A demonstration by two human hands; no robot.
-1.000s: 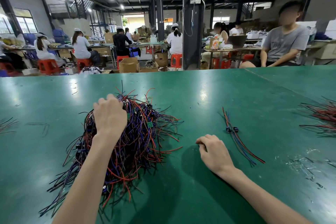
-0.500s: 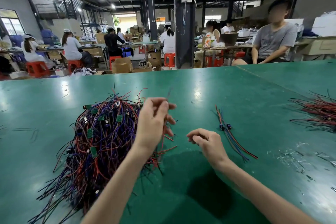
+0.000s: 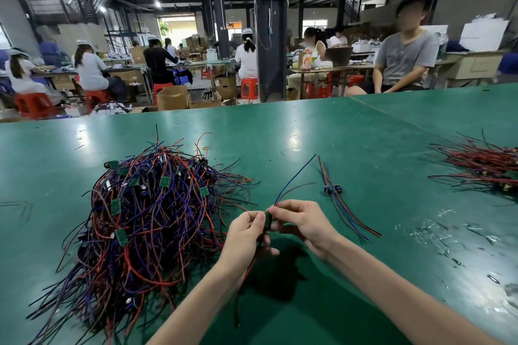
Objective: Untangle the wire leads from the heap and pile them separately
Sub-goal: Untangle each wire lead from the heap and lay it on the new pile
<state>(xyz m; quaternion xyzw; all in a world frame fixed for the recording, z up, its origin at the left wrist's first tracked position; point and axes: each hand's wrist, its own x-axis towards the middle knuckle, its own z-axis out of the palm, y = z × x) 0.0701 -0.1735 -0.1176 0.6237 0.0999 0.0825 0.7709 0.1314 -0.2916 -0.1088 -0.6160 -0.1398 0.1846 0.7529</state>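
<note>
A big tangled heap of red, blue and black wire leads with small green boards lies on the green table at the left. Right of it, my left hand and my right hand meet above the table and both pinch one wire lead at its small green board. Its blue and red wires stick up and away from my fingers; other wires hang down below my left hand. A small separate pile of leads lies just right of my hands.
Another spread of red and black leads lies at the table's right edge. Scraps of clear plastic litter the table at the right. A seated person is beyond the far edge; other workers sit at benches behind.
My left hand left the heap and came right with one lead. My right hand rose from the table to meet it, and both now pinch that lead.
</note>
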